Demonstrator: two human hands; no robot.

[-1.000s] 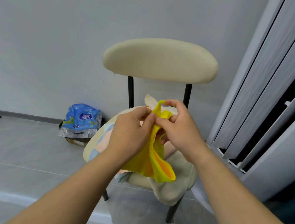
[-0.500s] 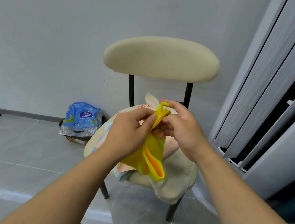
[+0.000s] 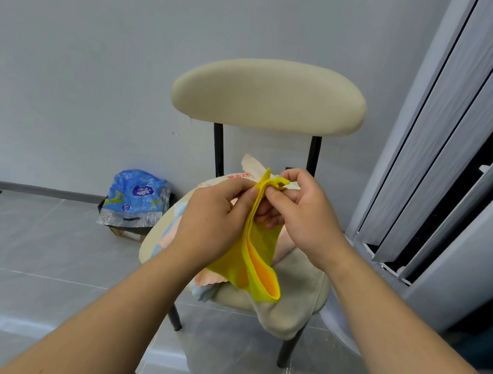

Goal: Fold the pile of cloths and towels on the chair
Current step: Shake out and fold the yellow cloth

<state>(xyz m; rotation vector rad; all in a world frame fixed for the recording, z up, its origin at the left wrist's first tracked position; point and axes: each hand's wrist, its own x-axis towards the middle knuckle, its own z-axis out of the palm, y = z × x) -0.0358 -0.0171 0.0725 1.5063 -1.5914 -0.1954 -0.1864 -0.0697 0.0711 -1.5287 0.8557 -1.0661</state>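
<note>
A yellow cloth (image 3: 254,258) hangs doubled over in the air above the seat of a beige chair (image 3: 268,94). My left hand (image 3: 213,223) pinches its top edge from the left, and my right hand (image 3: 303,215) pinches the same top corner from the right, thumbs close together. Below them on the seat lies the pile: a beige towel (image 3: 291,296) drooping over the front edge, a pink and light blue cloth (image 3: 173,227) at the left, and a cream cloth (image 3: 252,167) with red print at the back. My hands hide the pile's middle.
A blue printed plastic pack (image 3: 136,197) sits on a small box on the floor by the wall, left of the chair. Grey folding door panels (image 3: 448,133) stand close on the right. Grey tiled floor (image 3: 25,254) spreads to the left and front.
The cloth's top edge has been gathered tighter between both hands and its hanging part has narrowed. My hands stay over the seat in nearly the same place.
</note>
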